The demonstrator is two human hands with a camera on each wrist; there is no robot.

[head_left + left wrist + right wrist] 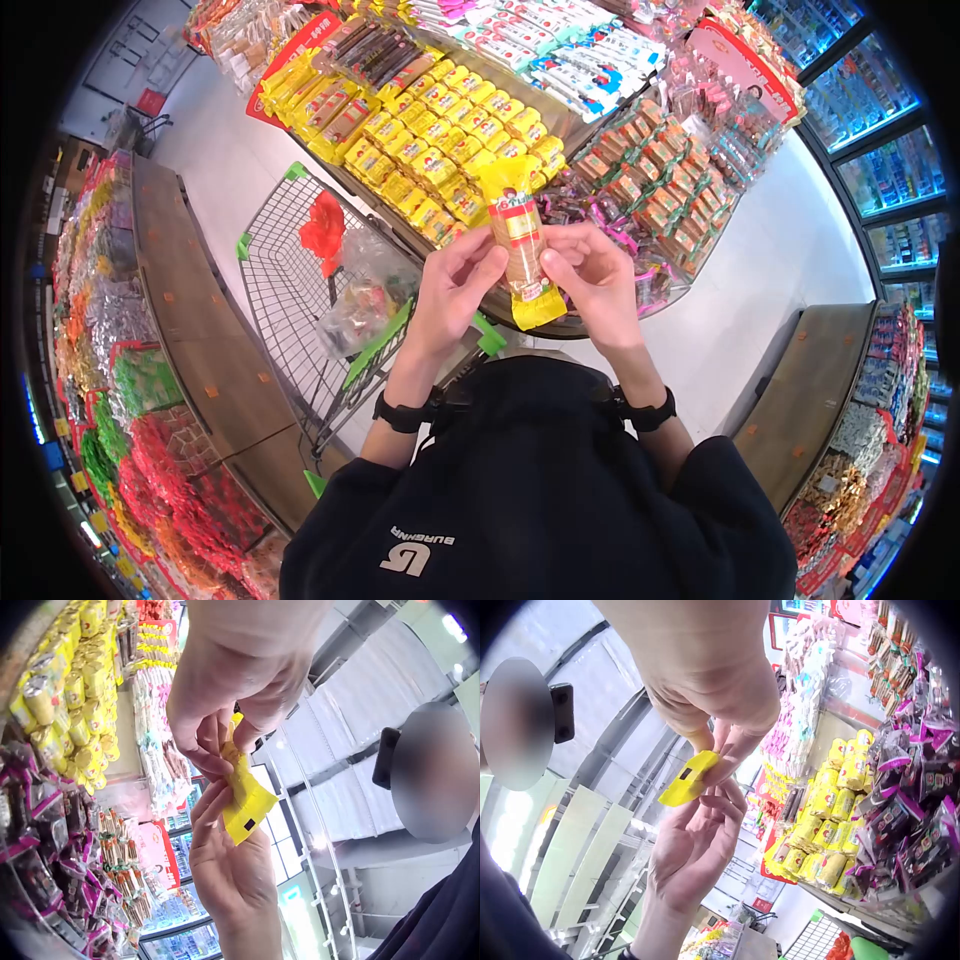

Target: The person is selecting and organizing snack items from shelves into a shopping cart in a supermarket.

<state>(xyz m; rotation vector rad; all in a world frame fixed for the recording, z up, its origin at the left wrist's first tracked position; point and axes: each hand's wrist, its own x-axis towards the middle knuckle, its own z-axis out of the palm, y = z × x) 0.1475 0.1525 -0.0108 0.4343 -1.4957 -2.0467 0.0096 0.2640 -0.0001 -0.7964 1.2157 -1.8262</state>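
Observation:
A long snack packet (522, 245) with yellow crimped ends, a red band and a clear middle showing brown food stands upright before my chest. My left hand (455, 285) pinches its left side between thumb and fingers. On the opposite side, my right hand (600, 285) pinches it the same way, thumb toward me. From the left wrist view, the yellow end of the packet (247, 802) juts out below the fingers, with a small black square printed on it. Both hands partly cover the packet in the right wrist view. Behind it lie rows of yellow packets (430, 125) on the display.
A shopping cart (285, 235) stands at left, holding a red item (323, 232) and clear bags (362, 310). Purple-edged packets (900, 810) and brown-orange packs (650, 190) fill the display's right side. Candy shelves (165, 440) line the left; lit coolers (880, 180) stand at right.

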